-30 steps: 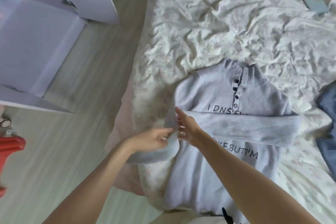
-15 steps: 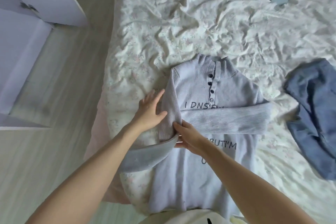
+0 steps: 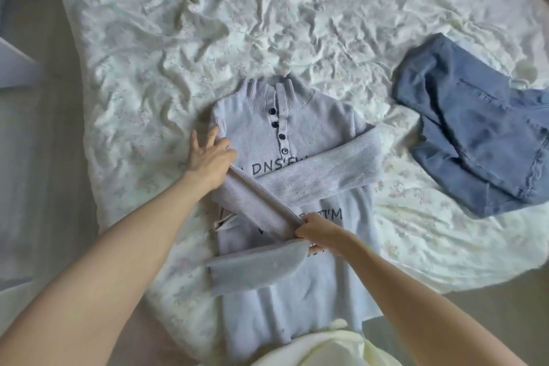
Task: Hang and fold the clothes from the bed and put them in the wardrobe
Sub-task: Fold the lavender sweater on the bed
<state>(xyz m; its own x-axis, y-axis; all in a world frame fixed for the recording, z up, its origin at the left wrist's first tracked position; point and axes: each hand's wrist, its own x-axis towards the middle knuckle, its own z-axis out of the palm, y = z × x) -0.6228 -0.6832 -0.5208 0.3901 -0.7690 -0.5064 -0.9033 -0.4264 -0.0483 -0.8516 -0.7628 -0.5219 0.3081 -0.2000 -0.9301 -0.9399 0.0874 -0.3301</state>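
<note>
A pale lilac knit sweater point(image 3: 312, 125) with dark buttons and printed letters lies face up on the bed point(image 3: 148, 74). One ribbed sleeve is folded flat across its chest. My left hand point(image 3: 209, 154) presses flat on the sweater's left shoulder, fingers spread. My right hand point(image 3: 319, 232) pinches the other sleeve point(image 3: 258, 205) at its middle, drawn diagonally over the front, and the cuff end hangs back to the left below my hand. A blue denim garment point(image 3: 472, 142) lies crumpled on the bed to the right.
The wrinkled white floral sheet covers the bed around the clothes. Pale floor point(image 3: 32, 157) runs along the left side, with a white furniture edge point(image 3: 15, 65) at the far left. A pale yellow garment point(image 3: 326, 348) on my body shows at the bottom edge.
My right hand has pulled the left sleeve across the sweater front toward the lower right. My left hand slid up onto the shoulder fold. The view shifted right, away from the wardrobe.
</note>
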